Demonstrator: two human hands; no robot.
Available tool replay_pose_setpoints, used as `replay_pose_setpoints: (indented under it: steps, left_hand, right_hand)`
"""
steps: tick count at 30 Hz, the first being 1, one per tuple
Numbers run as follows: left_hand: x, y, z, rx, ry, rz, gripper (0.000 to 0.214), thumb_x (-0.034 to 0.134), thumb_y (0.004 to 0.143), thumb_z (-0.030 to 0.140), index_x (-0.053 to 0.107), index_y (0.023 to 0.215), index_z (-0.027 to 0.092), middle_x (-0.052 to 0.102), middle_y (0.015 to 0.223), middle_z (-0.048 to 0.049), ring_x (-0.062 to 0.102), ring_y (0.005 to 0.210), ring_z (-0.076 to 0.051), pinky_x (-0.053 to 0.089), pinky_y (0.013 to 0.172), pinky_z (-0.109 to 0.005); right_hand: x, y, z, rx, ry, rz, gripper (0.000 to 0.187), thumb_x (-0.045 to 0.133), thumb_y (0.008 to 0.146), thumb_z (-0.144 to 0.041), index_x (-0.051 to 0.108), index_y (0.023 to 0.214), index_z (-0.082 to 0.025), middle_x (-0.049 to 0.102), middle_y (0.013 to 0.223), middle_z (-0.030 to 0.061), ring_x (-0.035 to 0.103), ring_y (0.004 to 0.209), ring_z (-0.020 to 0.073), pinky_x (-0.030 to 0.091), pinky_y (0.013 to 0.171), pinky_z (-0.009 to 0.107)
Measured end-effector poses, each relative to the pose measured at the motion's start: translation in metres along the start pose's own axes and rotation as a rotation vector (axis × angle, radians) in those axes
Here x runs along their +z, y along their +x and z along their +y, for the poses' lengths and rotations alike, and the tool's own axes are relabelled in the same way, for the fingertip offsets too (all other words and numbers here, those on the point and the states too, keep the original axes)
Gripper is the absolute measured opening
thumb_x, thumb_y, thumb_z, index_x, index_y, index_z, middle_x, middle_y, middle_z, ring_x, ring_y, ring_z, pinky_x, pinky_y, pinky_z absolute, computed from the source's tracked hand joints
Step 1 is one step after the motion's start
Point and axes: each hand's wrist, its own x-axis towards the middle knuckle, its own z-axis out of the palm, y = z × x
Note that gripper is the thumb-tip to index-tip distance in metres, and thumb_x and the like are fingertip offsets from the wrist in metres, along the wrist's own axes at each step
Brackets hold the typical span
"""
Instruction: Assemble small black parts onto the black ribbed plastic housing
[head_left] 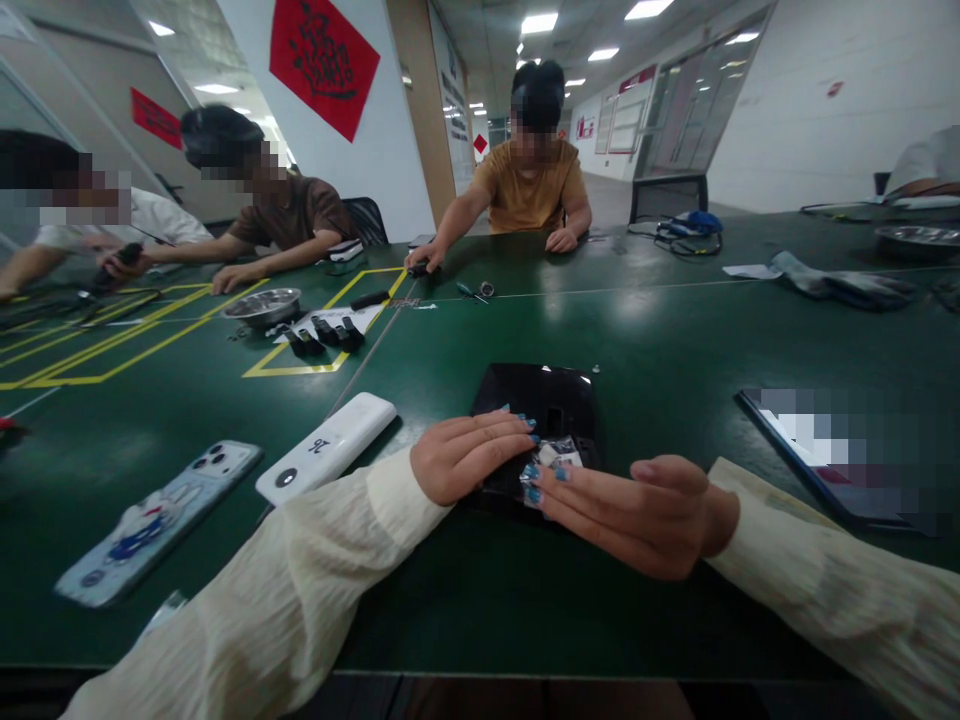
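Note:
A glossy black plastic panel (517, 385) with a rectangular slot lies on the green table in front of me. My left hand (476, 455) rests flat on its left part, fingers stretched out and pointing right. On the panel's near right part sits a small clear plastic packet (559, 452) with something white in it. My right hand (630, 505) reaches in from the right with straight fingers, their tips touching the packet. Both hands have blue nails. The panel's near edge is partly hidden by the hands.
Left of my hands lie a white power bank (326, 450) and a phone in a patterned case (161, 525). A tablet (825, 460) lies to the right. Farther off are black parts (322, 335), a metal bowl (262, 307) and gloves (840, 285). Several people sit around the table.

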Motion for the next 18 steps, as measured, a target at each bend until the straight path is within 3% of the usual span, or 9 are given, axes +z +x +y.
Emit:
replay_pose_setpoints:
  steps: [3, 6, 8, 13, 18]
  left_hand:
    - [0.002, -0.001, -0.001, 0.025, -0.062, 0.0, 0.025, 0.041, 0.09, 0.016, 0.056, 0.108, 0.01, 0.066, 0.105, -0.0127, 0.059, 0.105, -0.016, 0.049, 0.093, -0.031]
    - [0.003, -0.002, 0.0, -0.06, -0.137, -0.046, 0.029, 0.049, 0.087, 0.03, 0.056, 0.108, 0.012, 0.066, 0.104, -0.0124, 0.061, 0.1, -0.016, 0.051, 0.089, -0.03]
    - [0.003, -0.003, 0.002, -0.154, -0.169, -0.094, 0.034, 0.054, 0.083, 0.038, 0.058, 0.106, 0.013, 0.067, 0.102, -0.0114, 0.063, 0.096, -0.017, 0.052, 0.086, -0.028]
    - [0.009, -0.003, 0.003, -0.319, -0.154, -0.088, 0.045, 0.058, 0.074, 0.054, 0.062, 0.098, 0.016, 0.07, 0.086, -0.0079, 0.067, 0.078, -0.016, 0.053, 0.072, -0.023]
    - [0.013, -0.003, 0.001, -0.436, -0.179, -0.064, 0.048, 0.059, 0.07, 0.058, 0.064, 0.092, 0.016, 0.07, 0.078, -0.0057, 0.067, 0.069, -0.015, 0.051, 0.064, -0.021]
  right_hand:
    - [-0.003, 0.001, 0.002, -0.021, -0.054, -0.048, 0.025, 0.046, 0.087, -0.016, 0.066, 0.095, -0.028, 0.067, 0.103, -0.0112, 0.053, 0.103, 0.0002, 0.033, 0.097, 0.012]
    - [-0.003, 0.002, 0.002, -0.021, -0.08, -0.073, 0.023, 0.048, 0.087, -0.017, 0.064, 0.098, -0.029, 0.066, 0.103, -0.013, 0.053, 0.101, -0.0016, 0.036, 0.092, 0.009]
    - [-0.002, 0.001, 0.003, -0.015, -0.056, -0.061, 0.022, 0.047, 0.088, -0.017, 0.064, 0.099, -0.026, 0.067, 0.104, -0.0115, 0.053, 0.102, -0.0001, 0.035, 0.095, 0.012]
    - [0.003, -0.002, 0.003, 0.233, 0.096, -0.06, 0.016, 0.054, 0.085, -0.023, 0.066, 0.094, -0.03, 0.066, 0.106, -0.0114, 0.056, 0.106, 0.0097, 0.026, 0.107, 0.03]
    - [0.008, -0.004, -0.001, 0.213, 0.162, -0.068, 0.019, 0.062, 0.079, -0.03, 0.065, 0.098, -0.028, 0.063, 0.112, -0.0104, 0.052, 0.112, 0.012, 0.024, 0.108, 0.031]
